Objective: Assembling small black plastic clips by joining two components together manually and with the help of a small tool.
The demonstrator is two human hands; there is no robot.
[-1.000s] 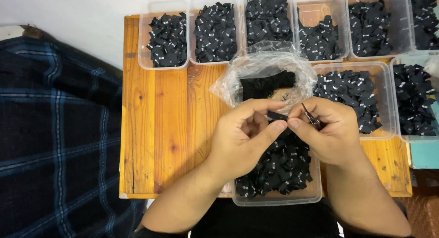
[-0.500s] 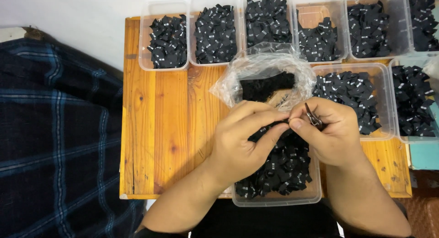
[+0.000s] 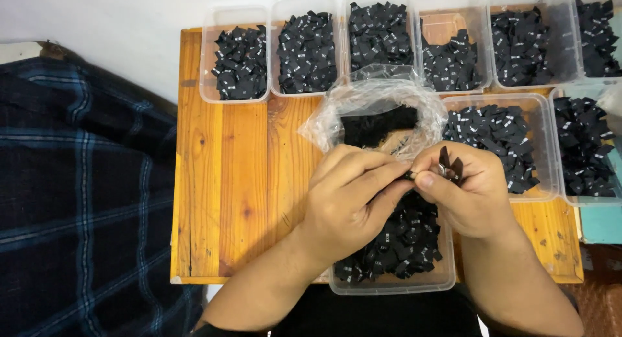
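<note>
Your left hand [image 3: 353, 201] and right hand [image 3: 468, 191] meet fingertip to fingertip above the near tub [image 3: 389, 282] on the surface [image 3: 227, 181], both pinched narrow on one small black label [image 3: 411, 175], the right also gripping spare labels [image 3: 449, 164].

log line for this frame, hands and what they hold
left hand: pinching small black label | right hand: same label, plus more | below: clear tub | surface: wooden board
</note>
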